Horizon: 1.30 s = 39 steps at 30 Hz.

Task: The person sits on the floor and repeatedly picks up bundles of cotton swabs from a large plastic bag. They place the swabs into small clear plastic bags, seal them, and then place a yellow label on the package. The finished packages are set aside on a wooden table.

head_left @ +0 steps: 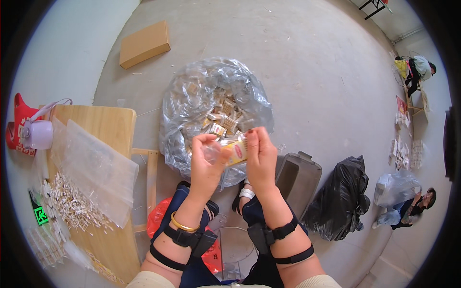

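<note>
Between my two hands is a small clear packet of cotton swabs (pixel 236 151) with a yellow, white and red label. My left hand (pixel 207 165) is closed on the packet's left end, where clear plastic shows between thumb and fingers. The fingers of my right hand (pixel 261 158) pinch its right end. Both hands are slightly blurred. Just beyond them a large clear plastic bag (pixel 175 105) stands open on the floor, holding several similar packets (pixel 225 113).
At left, a wooden table (pixel 117 117) bears loose cotton swabs (pixel 79 204), clear plastic sheets (pixel 98 165) and a lilac bottle (pixel 38 134). A grey bin (pixel 307 175) and black bag (pixel 341 201) are at right. A cardboard box (pixel 145 44) lies farther off. Two people are at far right.
</note>
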Each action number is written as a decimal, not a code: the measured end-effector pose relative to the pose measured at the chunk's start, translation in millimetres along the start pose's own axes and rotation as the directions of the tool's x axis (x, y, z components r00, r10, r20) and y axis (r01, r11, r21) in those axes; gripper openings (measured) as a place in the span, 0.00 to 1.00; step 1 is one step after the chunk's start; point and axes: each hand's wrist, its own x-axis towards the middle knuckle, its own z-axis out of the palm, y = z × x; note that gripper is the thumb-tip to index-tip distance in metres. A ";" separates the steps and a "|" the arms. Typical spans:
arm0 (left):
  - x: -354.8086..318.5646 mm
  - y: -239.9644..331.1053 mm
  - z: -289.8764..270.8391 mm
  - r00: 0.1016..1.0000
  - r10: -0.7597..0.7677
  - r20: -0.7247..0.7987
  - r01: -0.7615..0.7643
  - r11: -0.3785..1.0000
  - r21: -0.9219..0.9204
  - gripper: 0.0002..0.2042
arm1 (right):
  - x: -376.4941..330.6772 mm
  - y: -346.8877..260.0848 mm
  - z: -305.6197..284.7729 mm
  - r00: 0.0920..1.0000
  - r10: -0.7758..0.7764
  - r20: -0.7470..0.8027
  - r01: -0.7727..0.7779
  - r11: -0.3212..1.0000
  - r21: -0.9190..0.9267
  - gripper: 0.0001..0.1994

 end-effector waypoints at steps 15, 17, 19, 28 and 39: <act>-8.9 18.6 3.8 0.993 -0.112 0.040 0.113 0.994 -0.009 0.10 | 3.0 -5.8 -29.2 0.989 -0.021 -0.144 0.018 1.000 -0.022 0.13; -11.4 22.0 2.5 0.988 -0.121 0.100 0.125 0.992 -0.027 0.09 | -1.3 -6.6 -35.0 0.990 -0.025 -0.136 0.023 1.000 -0.013 0.14; -16.3 29.6 8.0 0.985 -0.117 0.126 0.117 0.993 0.003 0.08 | -6.0 -9.0 -39.2 0.984 -0.060 -0.170 0.071 0.995 0.063 0.15; -88.6 79.7 61.8 0.980 0.067 0.186 -0.073 0.997 0.026 0.10 | -60.4 -68.2 -106.5 0.956 -0.093 -0.277 0.092 0.996 -0.015 0.13; -169.4 92.9 84.5 0.957 -0.082 0.279 0.105 0.992 -0.068 0.08 | -138.7 -11.3 -265.4 0.822 0.069 -0.566 0.082 0.968 0.236 0.15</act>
